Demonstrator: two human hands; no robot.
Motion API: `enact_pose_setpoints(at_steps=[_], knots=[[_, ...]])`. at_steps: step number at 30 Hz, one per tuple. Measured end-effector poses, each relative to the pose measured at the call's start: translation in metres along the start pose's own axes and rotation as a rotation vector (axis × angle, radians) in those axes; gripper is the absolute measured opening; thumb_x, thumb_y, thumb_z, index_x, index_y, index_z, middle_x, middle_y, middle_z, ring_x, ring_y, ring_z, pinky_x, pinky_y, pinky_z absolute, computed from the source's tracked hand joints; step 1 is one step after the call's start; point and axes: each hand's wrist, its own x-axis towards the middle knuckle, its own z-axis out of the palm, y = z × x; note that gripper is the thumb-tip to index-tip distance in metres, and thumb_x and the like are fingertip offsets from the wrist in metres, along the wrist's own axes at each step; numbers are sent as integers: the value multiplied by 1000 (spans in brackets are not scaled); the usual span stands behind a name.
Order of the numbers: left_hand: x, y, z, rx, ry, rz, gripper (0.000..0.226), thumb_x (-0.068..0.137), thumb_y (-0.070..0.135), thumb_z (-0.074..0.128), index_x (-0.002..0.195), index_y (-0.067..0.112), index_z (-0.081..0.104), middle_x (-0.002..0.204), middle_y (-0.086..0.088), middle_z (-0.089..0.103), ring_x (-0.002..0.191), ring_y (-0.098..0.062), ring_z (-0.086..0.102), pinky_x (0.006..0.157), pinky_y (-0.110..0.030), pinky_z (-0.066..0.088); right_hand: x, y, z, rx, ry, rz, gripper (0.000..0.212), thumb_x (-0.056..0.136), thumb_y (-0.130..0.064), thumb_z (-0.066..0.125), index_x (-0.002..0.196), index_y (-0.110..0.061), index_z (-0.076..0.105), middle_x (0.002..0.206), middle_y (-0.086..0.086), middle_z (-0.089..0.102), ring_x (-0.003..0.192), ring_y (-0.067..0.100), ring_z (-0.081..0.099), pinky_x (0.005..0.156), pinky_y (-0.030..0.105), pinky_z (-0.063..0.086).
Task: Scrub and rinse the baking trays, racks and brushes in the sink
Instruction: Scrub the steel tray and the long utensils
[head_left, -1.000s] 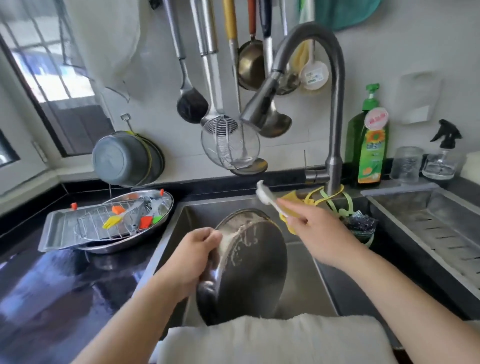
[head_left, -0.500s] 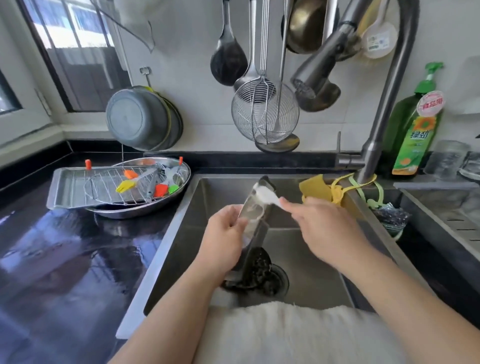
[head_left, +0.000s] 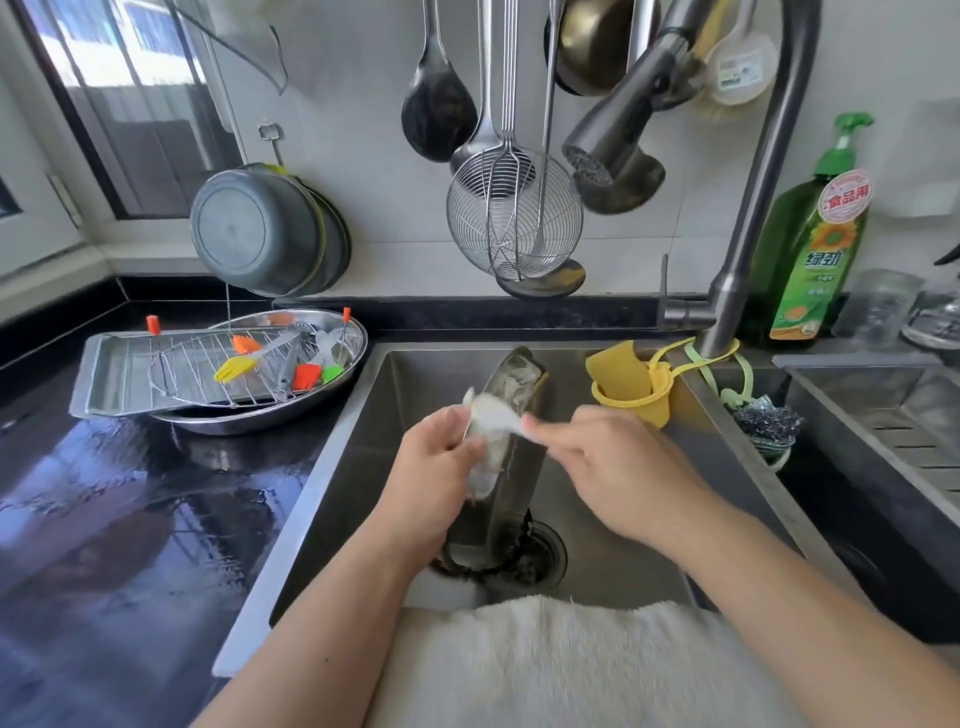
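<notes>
I see the round tray (head_left: 511, 415) standing on edge over the drain, long axis running away from me. Left hand (head_left: 436, 467) grips its near-left rim; right hand (head_left: 608, 467) pinches a white brush (head_left: 491, 413), probably, head pressed against the tray just beyond the left fingers.

Head view, close, looking down into sink (head_left: 395, 415).

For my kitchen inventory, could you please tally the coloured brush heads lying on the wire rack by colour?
Orange brush head: 1
Yellow brush head: 1
Red brush head: 1
Green brush head: 1
Total: 4
</notes>
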Motion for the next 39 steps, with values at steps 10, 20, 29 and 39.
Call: enact_pose_setpoints(at_steps=[10, 20, 29, 39], knots=[[4, -5, -1, -209, -103, -70, 53, 86, -27, 43, 124, 3, 67, 111, -26, 72, 96, -36, 69, 89, -49, 59, 5, -2, 1, -18, 66, 21, 45, 107, -27, 45, 144, -52, 46, 79, -6, 44, 71, 18, 50, 59, 41, 44], [12, -5, -11, -415, 15, -232, 63, 70, -33, 33, 120, -6, 61, 107, -25, 60, 89, -36, 62, 84, -51, 54, -8, -24, 20, -12, -82, -78, 46, 107, -29, 44, 146, -53, 44, 82, -7, 45, 74, 19, 54, 65, 43, 51], [3, -5, -3, -229, 37, -302, 30, 93, -24, 44, 106, -7, 64, 94, -23, 75, 84, -34, 75, 83, -54, 63, -10, -20, 26, 16, -109, -32, 44, 107, -29, 44, 144, -52, 47, 86, -8, 49, 78, 18, 55, 64, 40, 48], [11, -3, -11, -528, 312, -412, 30, 92, -25, 36, 110, -18, 60, 90, -28, 73, 70, -33, 76, 61, -43, 65, -9, -13, 23, -12, -128, -64, 41, 107, -36, 41, 138, -61, 47, 85, -7, 52, 81, 18, 56, 67, 40, 50]])
